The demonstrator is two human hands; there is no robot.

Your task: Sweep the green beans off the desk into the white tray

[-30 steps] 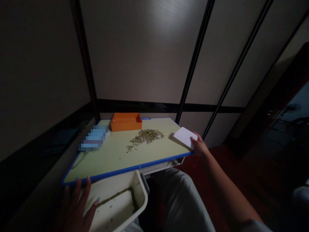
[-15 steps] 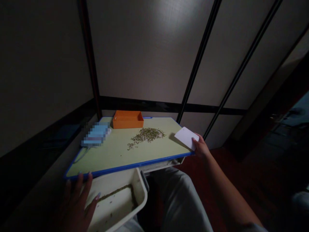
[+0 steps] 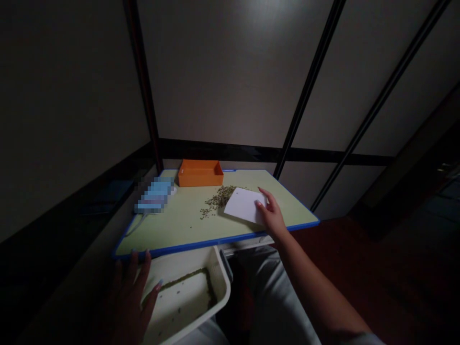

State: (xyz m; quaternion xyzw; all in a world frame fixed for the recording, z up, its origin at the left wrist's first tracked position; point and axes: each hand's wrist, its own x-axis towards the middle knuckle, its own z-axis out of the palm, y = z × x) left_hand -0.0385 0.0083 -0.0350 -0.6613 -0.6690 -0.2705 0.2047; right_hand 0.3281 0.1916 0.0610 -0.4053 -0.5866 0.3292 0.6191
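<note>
My right hand (image 3: pixel 271 213) grips a white card (image 3: pixel 246 205), thumb on top, tilted over the tabletop. The card's left edge overlaps a spread of small greenish-brown grains (image 3: pixel 219 197) and hides part of it. Fingers spread, my left hand (image 3: pixel 134 292) rests at the left side of a cream plastic bin (image 3: pixel 224 282), its fingertips near the table's blue edge. Some grains lie along the inner edges of the bin floor, with a few loose ones in the middle. The bin sits below the front edge of the pale green table (image 3: pixel 172 235).
An orange open box (image 3: pixel 200 179) stands at the table's back left. A blurred-out blue item (image 3: pixel 155 195) with a cable lies at the left edge. Behind the table rises a panelled wall (image 3: pixel 230 86). My legs (image 3: pixel 273 282) are under the table.
My right hand has carried the card leftward from the table's right edge to the grains, now covering their right part. My left hand stays by the bin. The view has turned slightly right.
</note>
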